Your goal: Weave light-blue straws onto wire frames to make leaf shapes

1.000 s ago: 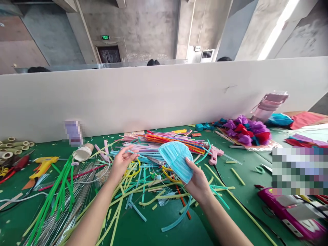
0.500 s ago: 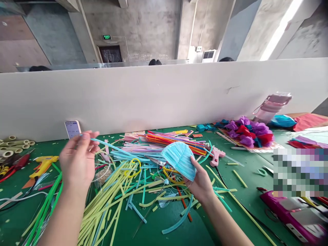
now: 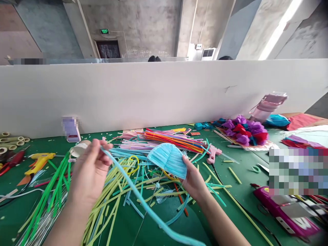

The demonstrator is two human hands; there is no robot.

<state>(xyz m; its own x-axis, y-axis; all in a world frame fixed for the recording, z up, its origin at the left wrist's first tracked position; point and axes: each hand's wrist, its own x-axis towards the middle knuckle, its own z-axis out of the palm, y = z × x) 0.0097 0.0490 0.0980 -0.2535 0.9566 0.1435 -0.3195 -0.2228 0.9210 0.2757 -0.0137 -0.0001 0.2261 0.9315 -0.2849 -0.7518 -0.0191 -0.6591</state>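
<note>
Blue fuzzy strip (image 3: 140, 198) runs from the near edge of the view leftward and far to the left hand (image 3: 88, 172), whose fingers are pinched narrowly on its far end. The right hand (image 3: 193, 181) grips a fan-shaped piece (image 3: 167, 160), thumb on its right edge; the fingers behind it are hidden. Long and bowed, the strip curves in one smooth line; the fan is pale blue and ribbed, its far edge rounded. The strip extends right and near from the left fingertips, while the fan sits to the left of the right thumb, raised over the table (image 3: 125, 222). Loose yellow-green strips (image 3: 112, 194) lie between the forearms. Farther off are an orange bundle (image 3: 176, 141), a pink glue gun (image 3: 213, 153) just right of it, and a white partition (image 3: 153, 92).
</note>
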